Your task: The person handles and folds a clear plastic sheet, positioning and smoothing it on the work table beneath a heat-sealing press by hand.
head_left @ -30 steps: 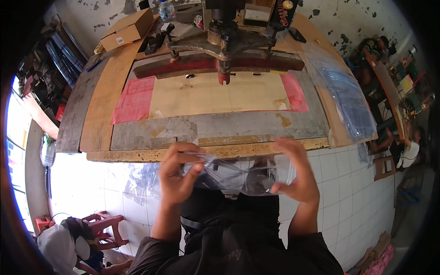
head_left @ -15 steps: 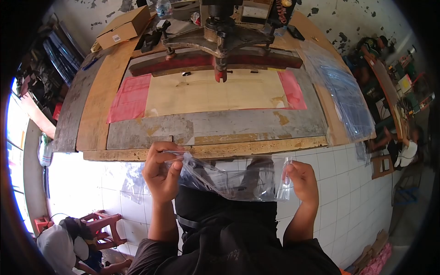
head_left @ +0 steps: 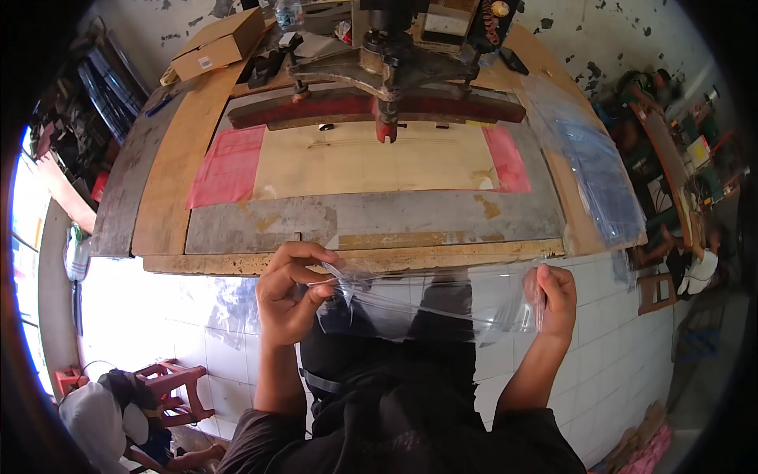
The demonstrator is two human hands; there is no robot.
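Observation:
A clear plastic sheet [head_left: 418, 312] is stretched between my two hands, just in front of the table's near edge. My left hand [head_left: 292, 292] pinches its gathered, creased left end between thumb and fingers. At the other end, my right hand [head_left: 557, 299] is closed on the right edge, thumb uppermost. The sheet hangs in folds, and my dark clothing and the floor tiles show through it. Past the table edge [head_left: 371, 259] lies a pale yellow sheet [head_left: 371, 162] with pink ends, beneath the red bar [head_left: 316, 110] of a press.
More clear plastic sheets [head_left: 604, 178] are stacked on the table's right side. A cardboard box [head_left: 217, 47] stands at the back left. One person [head_left: 99, 419] sits low at left near a red stool [head_left: 178, 387]; other people [head_left: 643, 95] are at the far right.
My right hand has moved right and slightly up, pulling the plastic sheet wider and tauter. My left hand has shifted a little to the right, still pinching its end.

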